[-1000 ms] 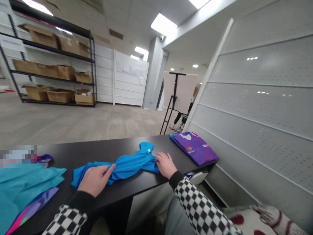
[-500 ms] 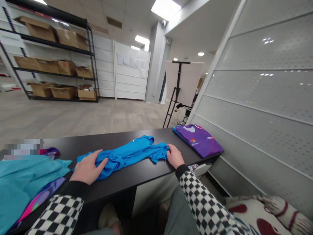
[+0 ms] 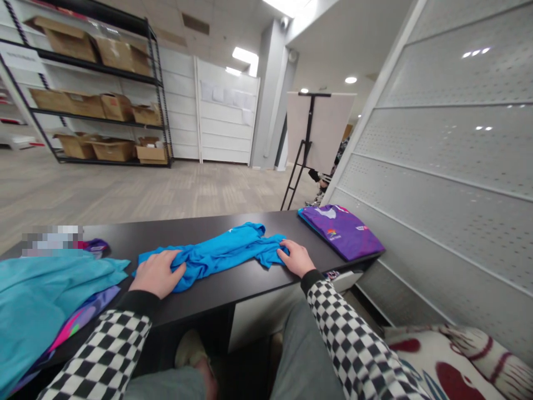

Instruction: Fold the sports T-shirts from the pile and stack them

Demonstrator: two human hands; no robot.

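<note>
A blue T-shirt (image 3: 225, 247) lies bunched lengthwise into a long, wrinkled strip across the dark table (image 3: 216, 297). My left hand (image 3: 158, 273) rests over its left end, thumb apart and fingers curled into the cloth; part of the fabric is hidden beneath it. At the other end, my right hand (image 3: 298, 259) pinches the sleeve edge between thumb and fingers. A small white mark shows near the shirt's far edge.
To the left lies a loose heap with a teal shirt (image 3: 54, 289) on top. Folded purple shirts (image 3: 345, 233) are stacked at the table's right end, beside a white perforated panel (image 3: 449, 166). Beyond stand an easel board (image 3: 320, 133) and a shelf of cardboard boxes (image 3: 114, 149).
The view has shifted slightly. Both hands stay at the two ends of the blue T-shirt, and the right fingers have spread a little over the sleeve edge.
</note>
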